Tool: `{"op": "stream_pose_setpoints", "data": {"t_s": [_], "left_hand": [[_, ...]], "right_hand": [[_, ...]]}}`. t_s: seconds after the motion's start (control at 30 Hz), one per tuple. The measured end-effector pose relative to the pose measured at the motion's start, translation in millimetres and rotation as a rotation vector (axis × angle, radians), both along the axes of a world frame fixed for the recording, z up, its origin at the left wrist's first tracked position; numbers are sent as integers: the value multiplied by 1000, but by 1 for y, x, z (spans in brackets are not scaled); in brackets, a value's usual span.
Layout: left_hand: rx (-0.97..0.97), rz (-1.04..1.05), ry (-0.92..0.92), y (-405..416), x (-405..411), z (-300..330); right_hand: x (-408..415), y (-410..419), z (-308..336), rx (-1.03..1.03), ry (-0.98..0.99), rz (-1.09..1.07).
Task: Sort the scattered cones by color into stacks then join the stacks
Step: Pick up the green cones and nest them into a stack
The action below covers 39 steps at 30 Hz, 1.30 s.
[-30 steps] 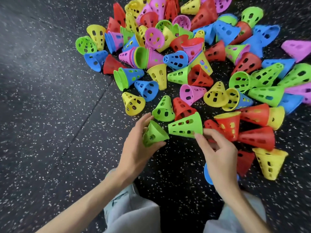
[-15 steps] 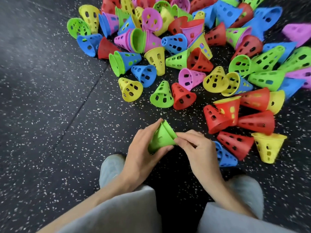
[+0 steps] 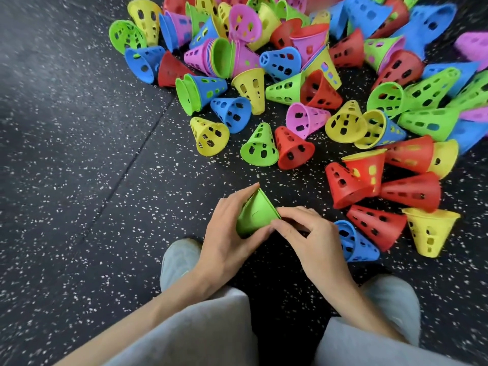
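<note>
1. The left hand point(image 3: 227, 233) is just below the middle of the frame, its fingers curled round the green cones point(image 3: 254, 216), with the thumb under them and the forefinger along the upper rim.
2. The right hand point(image 3: 310, 239) is just right of the left one, its fingers bent; thumb and forefinger pinch the wide rim of the same green cones.
3. The green cones are held between both hands, above the black speckled floor point(image 3: 79, 194), narrow end toward the lower left of the frame and open end toward the upper right.
4. A blue cone point(image 3: 355, 241) lies on its side just right of the right hand.
5. The scattered cones point(image 3: 303, 83) in red, yellow, green, blue and pink fill the upper middle and right of the frame.
6. Grey trouser legs point(image 3: 200, 328) and two pale shoes sit at the lower edge of the frame.
</note>
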<state>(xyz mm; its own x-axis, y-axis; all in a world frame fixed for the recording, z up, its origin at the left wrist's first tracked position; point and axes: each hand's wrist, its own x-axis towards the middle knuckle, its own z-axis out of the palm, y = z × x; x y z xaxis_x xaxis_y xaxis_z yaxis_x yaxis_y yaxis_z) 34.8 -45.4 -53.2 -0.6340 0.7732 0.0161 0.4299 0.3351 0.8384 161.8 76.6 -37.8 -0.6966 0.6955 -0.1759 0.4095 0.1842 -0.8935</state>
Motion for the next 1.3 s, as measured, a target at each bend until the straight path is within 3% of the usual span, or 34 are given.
{"op": "stream_pose_setpoints", "data": {"t_s": [0.27, 0.4, 0.67, 0.83, 1.3], "left_hand": [[42, -48, -130, 7, -13, 10], [-25, -46, -76, 34, -45, 16], [-167, -246, 32, 74, -75, 15], [-62, -54, 65, 70, -68, 4], [17, 240, -307, 50, -36, 10]], "right_hand": [[2, -4, 4, 38, 18, -153], [6, 0, 6, 10, 14, -266], [8, -2, 2, 10, -23, -294], [10, -2, 1, -4, -31, -304], [8, -3, 4, -27, -2, -291]]}}
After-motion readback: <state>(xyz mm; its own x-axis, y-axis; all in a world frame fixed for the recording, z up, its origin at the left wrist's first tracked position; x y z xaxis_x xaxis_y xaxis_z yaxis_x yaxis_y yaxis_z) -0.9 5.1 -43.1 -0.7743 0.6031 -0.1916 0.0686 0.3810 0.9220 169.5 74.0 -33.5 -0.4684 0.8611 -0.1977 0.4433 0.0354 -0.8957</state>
